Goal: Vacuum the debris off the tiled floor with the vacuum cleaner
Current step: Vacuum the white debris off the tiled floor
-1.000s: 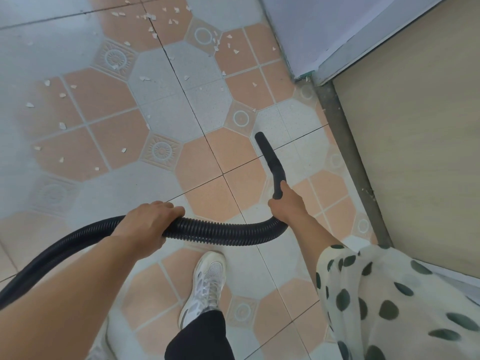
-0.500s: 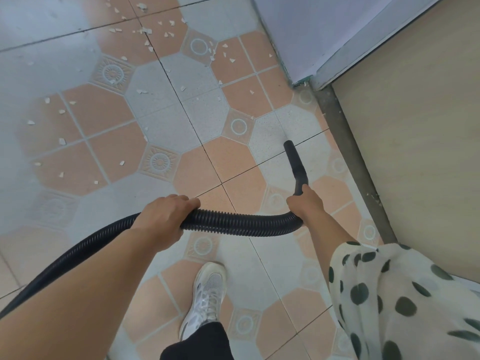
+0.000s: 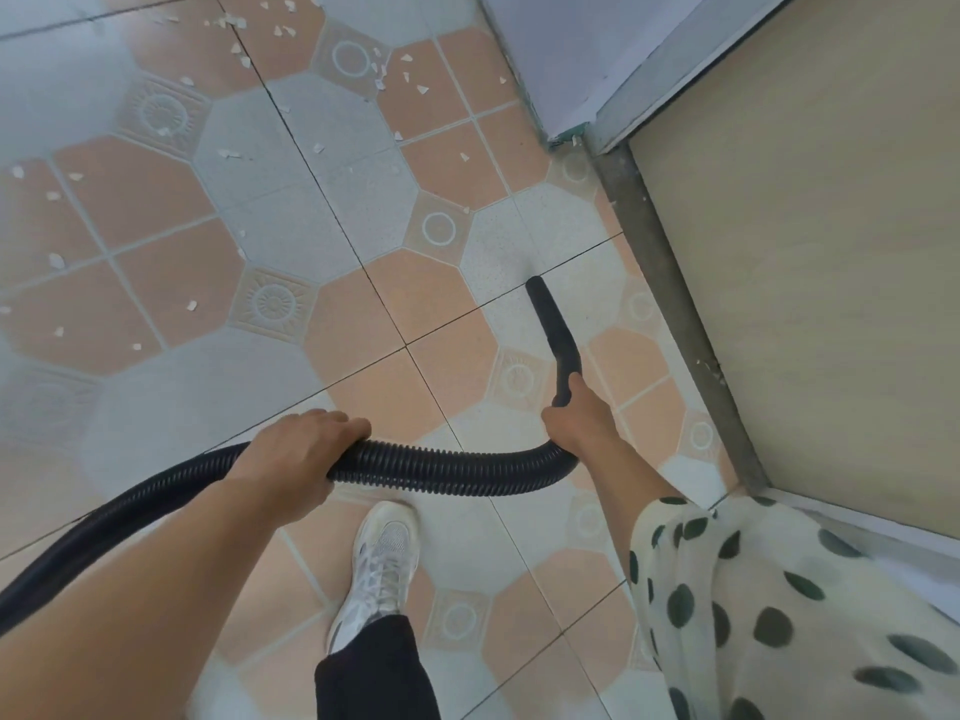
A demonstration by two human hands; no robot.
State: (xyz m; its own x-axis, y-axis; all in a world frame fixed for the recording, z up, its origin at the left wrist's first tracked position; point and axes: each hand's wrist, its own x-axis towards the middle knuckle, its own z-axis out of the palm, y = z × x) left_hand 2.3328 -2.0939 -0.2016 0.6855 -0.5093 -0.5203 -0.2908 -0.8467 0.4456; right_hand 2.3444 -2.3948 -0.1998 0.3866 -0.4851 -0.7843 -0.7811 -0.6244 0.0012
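The left hand [image 3: 298, 457] is wrapped over the top of the hose [image 3: 447, 467], knuckles up, its bare forearm stretched in from the lower left. The right hand [image 3: 579, 420] is closed round the nozzle [image 3: 553, 327] base, the arm extended forward from a spotted sleeve [image 3: 769, 605].

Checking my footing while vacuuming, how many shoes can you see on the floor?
1: a white mesh lace-up sneaker on the tiled floor, below the black ribbed vacuum hose, between the two arms. The other foot may be hidden outside the frame.
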